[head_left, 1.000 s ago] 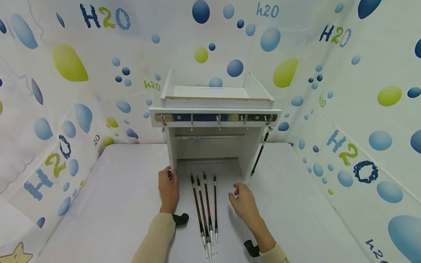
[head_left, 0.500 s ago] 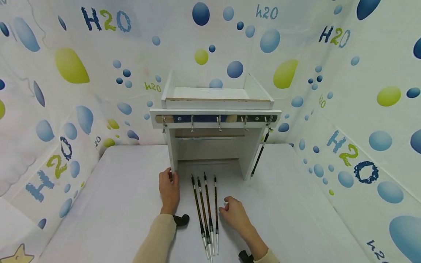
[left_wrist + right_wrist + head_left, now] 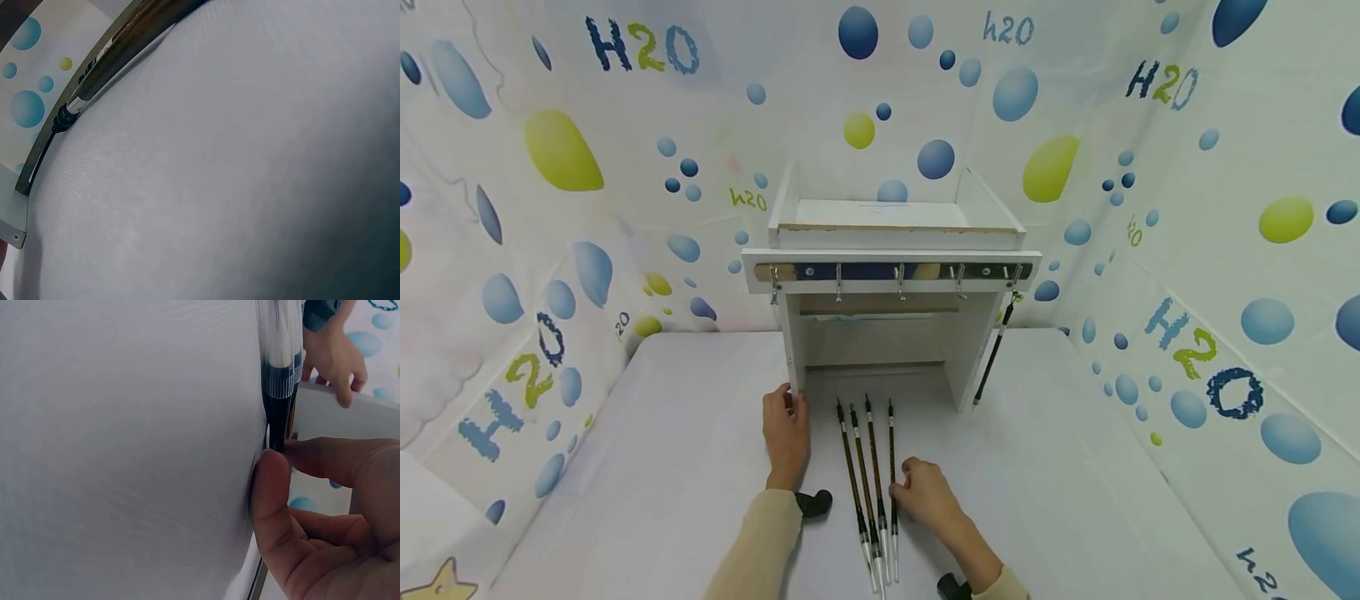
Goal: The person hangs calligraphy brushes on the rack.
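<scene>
My left hand (image 3: 786, 437) grips the lower front edge of the white rack's left side panel (image 3: 792, 342), fingers outside and thumb on the inner side. My right hand (image 3: 928, 496) pinches the rightmost calligraphy brush (image 3: 892, 442) between thumb and finger. In the right wrist view the thumb and fingertip meet on the dark handle, just below the clear cap (image 3: 281, 337) over its bristles. The other calligraphy brushes (image 3: 875, 467) lie side by side to its left, capped ends toward me. A dark brush handle (image 3: 125, 56) crosses the top of the left wrist view.
A rail with several metal hooks (image 3: 900, 279) runs along the rack's front. From its right end hangs another brush (image 3: 992, 354), tilted. An open white tray-like top (image 3: 895, 237) sits above the rail. The white-covered table (image 3: 662, 467) meets walls of patterned cloth (image 3: 805, 108).
My right hand has moved left and toward me from beside the rack's right panel to the rightmost brush and taken hold of it. My left hand has stayed on the panel.
</scene>
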`<control>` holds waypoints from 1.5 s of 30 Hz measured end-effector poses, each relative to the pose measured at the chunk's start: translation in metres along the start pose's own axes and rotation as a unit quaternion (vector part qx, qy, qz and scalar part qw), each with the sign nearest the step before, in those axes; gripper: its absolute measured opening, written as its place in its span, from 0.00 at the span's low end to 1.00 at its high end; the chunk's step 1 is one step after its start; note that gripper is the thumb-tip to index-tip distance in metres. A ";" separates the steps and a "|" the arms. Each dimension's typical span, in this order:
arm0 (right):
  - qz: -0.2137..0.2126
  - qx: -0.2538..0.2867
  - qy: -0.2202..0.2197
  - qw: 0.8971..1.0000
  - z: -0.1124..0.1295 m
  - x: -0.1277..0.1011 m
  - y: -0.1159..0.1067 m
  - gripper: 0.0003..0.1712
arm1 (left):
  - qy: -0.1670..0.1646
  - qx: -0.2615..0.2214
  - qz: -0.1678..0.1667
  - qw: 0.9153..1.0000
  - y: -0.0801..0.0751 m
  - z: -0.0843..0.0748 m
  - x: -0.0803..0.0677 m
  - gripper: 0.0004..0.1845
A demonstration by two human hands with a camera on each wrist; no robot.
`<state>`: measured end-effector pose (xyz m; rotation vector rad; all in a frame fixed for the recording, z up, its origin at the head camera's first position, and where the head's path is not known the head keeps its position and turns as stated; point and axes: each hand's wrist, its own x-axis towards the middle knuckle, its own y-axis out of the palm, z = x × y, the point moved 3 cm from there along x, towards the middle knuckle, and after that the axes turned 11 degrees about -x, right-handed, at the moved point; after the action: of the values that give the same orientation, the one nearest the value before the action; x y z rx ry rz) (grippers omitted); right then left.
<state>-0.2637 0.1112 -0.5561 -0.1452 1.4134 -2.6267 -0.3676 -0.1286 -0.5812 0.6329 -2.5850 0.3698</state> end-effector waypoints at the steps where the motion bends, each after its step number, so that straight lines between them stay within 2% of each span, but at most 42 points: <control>1: 0.004 0.001 0.001 1.000 0.001 0.000 0.001 0.24 | -0.002 -0.001 0.001 1.000 0.000 0.001 0.000 0.16; 10: 0.004 -0.021 -0.009 1.000 0.008 0.002 0.007 0.22 | -0.025 0.000 0.013 1.000 0.000 0.004 -0.003 0.17; 17: 0.002 -0.031 0.000 1.000 0.011 0.003 0.007 0.20 | -0.021 0.003 0.008 1.000 0.000 0.003 -0.003 0.17; 29: 0.012 0.016 0.022 1.000 0.012 0.000 0.009 0.23 | -0.022 -0.002 0.007 1.000 -0.001 0.002 -0.003 0.17; 35: -0.011 0.009 0.036 0.999 0.013 -0.002 0.005 0.23 | -0.015 -0.005 0.006 1.000 0.000 0.002 -0.003 0.17; 45: -0.087 0.007 0.033 0.996 0.021 -0.003 -0.016 0.15 | 0.000 0.006 0.001 1.000 0.001 0.004 0.000 0.17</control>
<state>-0.2592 0.1029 -0.5308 -0.1891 1.4646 -2.8060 -0.3697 -0.1294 -0.5849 0.6341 -2.5865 0.3858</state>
